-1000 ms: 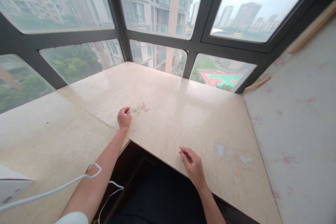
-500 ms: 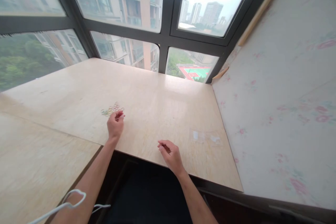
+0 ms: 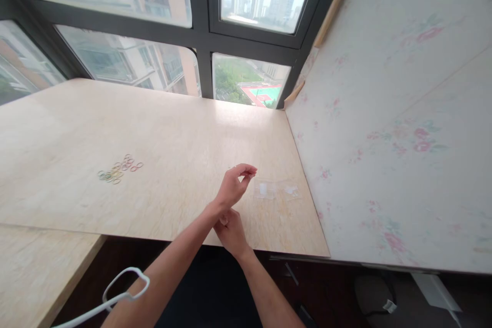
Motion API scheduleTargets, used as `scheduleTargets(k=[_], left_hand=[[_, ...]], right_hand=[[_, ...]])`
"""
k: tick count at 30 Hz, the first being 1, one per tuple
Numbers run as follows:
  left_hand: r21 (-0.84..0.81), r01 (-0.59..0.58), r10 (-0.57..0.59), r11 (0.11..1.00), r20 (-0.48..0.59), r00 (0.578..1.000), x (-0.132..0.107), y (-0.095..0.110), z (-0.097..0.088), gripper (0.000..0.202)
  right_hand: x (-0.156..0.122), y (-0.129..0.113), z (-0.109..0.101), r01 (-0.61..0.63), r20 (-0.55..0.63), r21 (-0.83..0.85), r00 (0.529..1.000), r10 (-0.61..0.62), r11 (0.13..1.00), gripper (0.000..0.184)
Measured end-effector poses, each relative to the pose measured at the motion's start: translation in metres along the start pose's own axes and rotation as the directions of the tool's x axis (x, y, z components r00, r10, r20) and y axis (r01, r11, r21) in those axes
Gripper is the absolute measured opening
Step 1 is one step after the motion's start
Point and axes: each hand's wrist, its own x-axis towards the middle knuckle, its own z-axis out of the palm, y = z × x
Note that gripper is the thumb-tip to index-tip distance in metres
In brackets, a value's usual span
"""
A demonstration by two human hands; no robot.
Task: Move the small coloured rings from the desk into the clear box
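My left hand (image 3: 233,184) reaches across to the right, over my right hand, with thumb and fingertips pinched together. Whatever the pinch holds is too small to make out. Its fingertips are just left of and above two clear plastic bags (image 3: 264,189), which lie flat with whitish patches. My right hand (image 3: 232,231) is close to the table's front edge, its fingers curled in and partly hidden behind my left wrist; what they hold, if anything, cannot be seen. A loose pile of thin coloured rings (image 3: 117,170) lies on the left part of the table, away from both hands.
The pale wood-grain tabletop (image 3: 172,138) meets a dark-framed window (image 3: 202,41) at the back and a flowered wall (image 3: 369,164) on the right. A white cable loop (image 3: 126,294) hangs in front of my left forearm.
My left hand has left the ring pile and moved right, crossing over my right hand toward the plastic bags. My right hand is now partly covered. The view has turned to the right.
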Motion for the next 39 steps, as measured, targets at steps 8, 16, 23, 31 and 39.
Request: scheduleTargets(k=[8,16,23,31,39], left_hand=[[-0.047,0.129,-0.120,0.991,0.161,0.980,0.023,-0.016,0.028,0.020],[0.092,0.079,-0.094,0.993,0.167,0.981,0.028,-0.031,0.042,0.028],[0.121,0.066,-0.082,0.990,0.133,0.988,0.020,-0.025,0.035,0.025],[0.079,0.139,-0.141,0.987,0.023,0.990,-0.027,-0.007,-0.018,0.014],[0.116,0.199,-0.195,0.973,-0.044,0.980,-0.099,-0.004,-0.102,0.014]], right_hand=[[0.002,-0.005,-0.003,-0.074,-0.058,0.058,0.995,0.077,0.996,0.011],[0.003,0.005,-0.002,-0.104,-0.108,0.182,0.986,0.125,0.978,0.021],[0.002,-0.002,-0.007,-0.042,-0.069,0.144,0.996,0.052,0.989,0.032],[-0.005,0.004,-0.001,0.176,0.195,-0.192,0.971,-0.138,0.965,0.026],[-0.008,-0.006,-0.002,0.148,0.167,-0.087,0.977,-0.132,0.985,0.026]])
